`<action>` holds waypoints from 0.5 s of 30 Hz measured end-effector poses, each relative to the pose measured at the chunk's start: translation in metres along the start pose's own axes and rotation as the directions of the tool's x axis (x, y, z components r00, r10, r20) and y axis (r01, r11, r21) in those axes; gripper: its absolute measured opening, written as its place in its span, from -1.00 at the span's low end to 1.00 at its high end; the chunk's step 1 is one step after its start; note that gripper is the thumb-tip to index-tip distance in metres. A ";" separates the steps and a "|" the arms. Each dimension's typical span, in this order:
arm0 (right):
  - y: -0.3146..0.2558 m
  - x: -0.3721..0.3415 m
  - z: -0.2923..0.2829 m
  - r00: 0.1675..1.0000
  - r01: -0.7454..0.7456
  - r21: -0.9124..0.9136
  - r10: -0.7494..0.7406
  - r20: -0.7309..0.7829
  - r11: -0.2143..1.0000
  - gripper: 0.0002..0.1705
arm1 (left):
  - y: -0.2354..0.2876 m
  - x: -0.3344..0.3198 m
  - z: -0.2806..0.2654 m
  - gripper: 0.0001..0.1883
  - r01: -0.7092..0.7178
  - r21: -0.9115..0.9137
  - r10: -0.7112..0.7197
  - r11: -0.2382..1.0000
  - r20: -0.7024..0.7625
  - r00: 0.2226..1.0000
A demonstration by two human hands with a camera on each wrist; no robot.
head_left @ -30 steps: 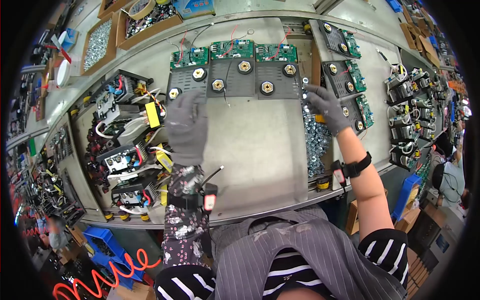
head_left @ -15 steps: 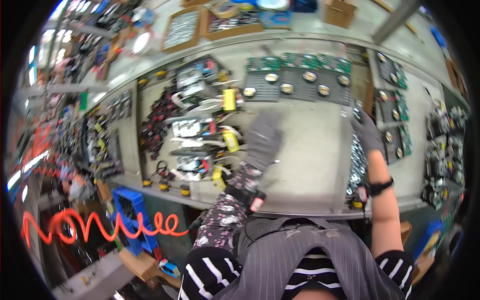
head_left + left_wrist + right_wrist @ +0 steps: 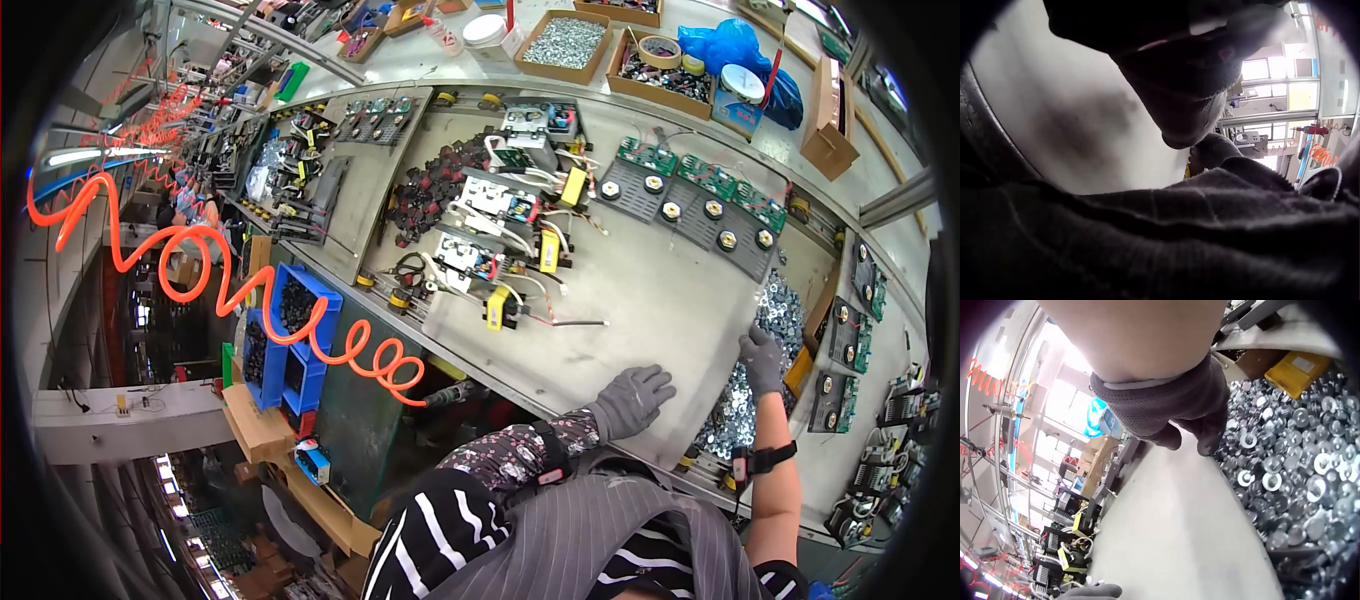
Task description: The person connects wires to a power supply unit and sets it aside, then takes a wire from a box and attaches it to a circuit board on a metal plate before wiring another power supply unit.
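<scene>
In the head view, my gloved left hand (image 3: 633, 402) is low over the bare metal plate (image 3: 640, 310) by its front edge, fingers slightly spread and holding nothing visible. My gloved right hand (image 3: 761, 362), fingers bent, is at the border between that plate and a pile of small shiny metal parts (image 3: 732, 412). The right wrist view shows its thumb and fingers (image 3: 1210, 434) pointing down beside the pile (image 3: 1297, 456), a gap between them. Three black plates (image 3: 690, 213) with brass-coloured fittings and green boards (image 3: 708, 174) lie in a row at the back. The left wrist view shows mostly dark glove and cloth.
Wired assemblies with yellow blocks (image 3: 549, 250) stand left of the plate, beside dark red-black parts (image 3: 435, 190). More black plates (image 3: 845, 335) lie on the right. A yellow object (image 3: 798, 370) is by the pile. An orange coiled hose (image 3: 225, 260) hangs at the left.
The head view has swung left. My left hand has drawn back from the row of black plates to the front edge. My right hand has come nearer to me along the pile.
</scene>
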State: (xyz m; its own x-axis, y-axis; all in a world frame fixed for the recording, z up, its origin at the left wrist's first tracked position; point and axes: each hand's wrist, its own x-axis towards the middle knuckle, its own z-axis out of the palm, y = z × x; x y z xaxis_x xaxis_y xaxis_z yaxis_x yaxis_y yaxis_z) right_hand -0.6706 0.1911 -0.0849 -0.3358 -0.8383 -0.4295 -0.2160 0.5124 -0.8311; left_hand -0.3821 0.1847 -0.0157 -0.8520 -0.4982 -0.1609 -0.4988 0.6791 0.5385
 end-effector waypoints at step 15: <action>-0.114 0.007 0.149 0.947 0.041 0.173 -0.093 0.308 0.984 -0.39 | -0.075 -0.044 -0.029 -0.08 0.677 0.320 -0.698 0.663 -0.061 0.713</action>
State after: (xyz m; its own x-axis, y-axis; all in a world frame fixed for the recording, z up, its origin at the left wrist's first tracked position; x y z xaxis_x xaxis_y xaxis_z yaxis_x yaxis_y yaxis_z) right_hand -0.5116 0.0990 -0.0454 -0.0153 -0.8988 -0.4381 -0.0675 0.4380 -0.8964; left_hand -0.3028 0.1399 -0.0252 -0.2497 -0.8624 -0.4404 -0.9581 0.2859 -0.0167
